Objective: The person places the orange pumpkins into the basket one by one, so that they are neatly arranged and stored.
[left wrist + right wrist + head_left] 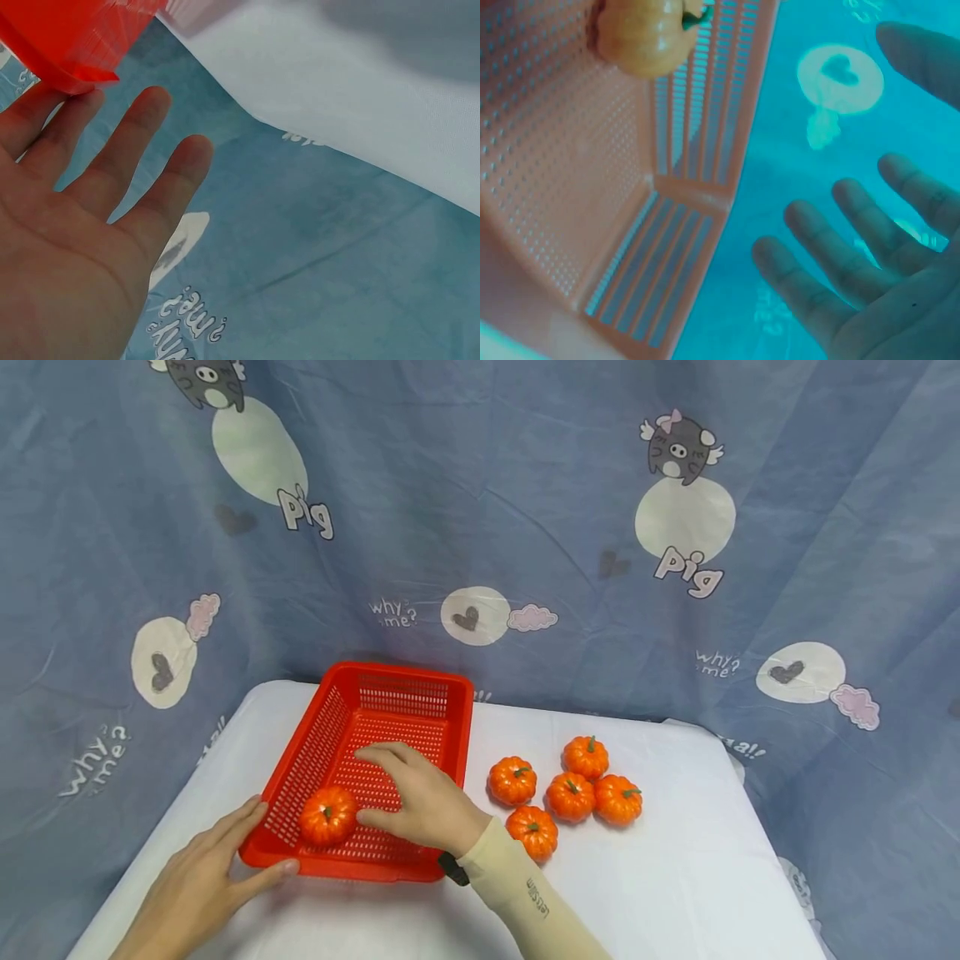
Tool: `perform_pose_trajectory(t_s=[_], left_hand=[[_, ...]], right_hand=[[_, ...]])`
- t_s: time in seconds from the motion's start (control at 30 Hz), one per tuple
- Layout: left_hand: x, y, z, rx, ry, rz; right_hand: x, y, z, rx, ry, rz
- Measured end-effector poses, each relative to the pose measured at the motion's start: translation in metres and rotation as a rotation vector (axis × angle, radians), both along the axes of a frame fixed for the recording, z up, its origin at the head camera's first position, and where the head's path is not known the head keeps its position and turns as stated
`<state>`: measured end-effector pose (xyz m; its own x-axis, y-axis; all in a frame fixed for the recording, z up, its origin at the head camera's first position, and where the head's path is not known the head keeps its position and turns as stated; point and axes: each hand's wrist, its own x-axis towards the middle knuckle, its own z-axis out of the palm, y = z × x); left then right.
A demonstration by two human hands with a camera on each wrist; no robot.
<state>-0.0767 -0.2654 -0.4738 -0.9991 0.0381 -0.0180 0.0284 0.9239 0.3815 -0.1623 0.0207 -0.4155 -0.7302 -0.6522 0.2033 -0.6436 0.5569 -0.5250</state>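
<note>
A red plastic basket (pixel 352 867) with perforated walls stands on the white table, and one small orange pumpkin (pixel 327 816) sits inside at its near left. My left hand (pixel 198 881) is at the basket's near left corner, fingers extended along the outside and thumb at the front rim. Seen from the left wrist, fingertips of the left hand (pixel 97 180) meet the basket corner (pixel 82 64). Over the basket, my right hand (pixel 427 802) has its fingers and thumb spread, holding nothing, just right of the pumpkin. Spread fingers of the right hand (pixel 870 255) also show in the right wrist view.
Right of the basket, several more small pumpkins (pixel 572 797) lie loosely grouped on the white table (pixel 675 877). A blue patterned cloth (pixel 480 510) hangs behind the table and along its sides. My right forearm crosses close by the nearest pumpkin (pixel 534 831) of the group.
</note>
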Motion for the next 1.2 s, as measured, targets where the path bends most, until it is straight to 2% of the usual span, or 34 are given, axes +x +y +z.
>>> perform_pose_trajectory(t_s=[0.17,0.37,0.67,0.97,1.2], left_hand=[[0.001,0.000,-0.001,0.013,0.015,-0.002],[-0.001,0.000,0.000,0.016,0.019,-0.004],[-0.001,0.000,0.000,0.031,0.002,0.000],[-0.003,0.000,-0.001,0.049,-0.028,-0.004],[-0.006,-0.001,-0.002,0.051,-0.075,0.014]], right_hand=[[-0.001,0.024,-0.001,-0.105,0.000,-0.051],[-0.004,0.057,-0.009,-0.228,0.000,-0.142],[0.005,0.092,-0.023,-0.193,0.037,-0.244],[0.023,0.127,-0.046,-0.166,0.038,-0.328],[0.033,0.151,-0.061,-0.182,-0.023,-0.424]])
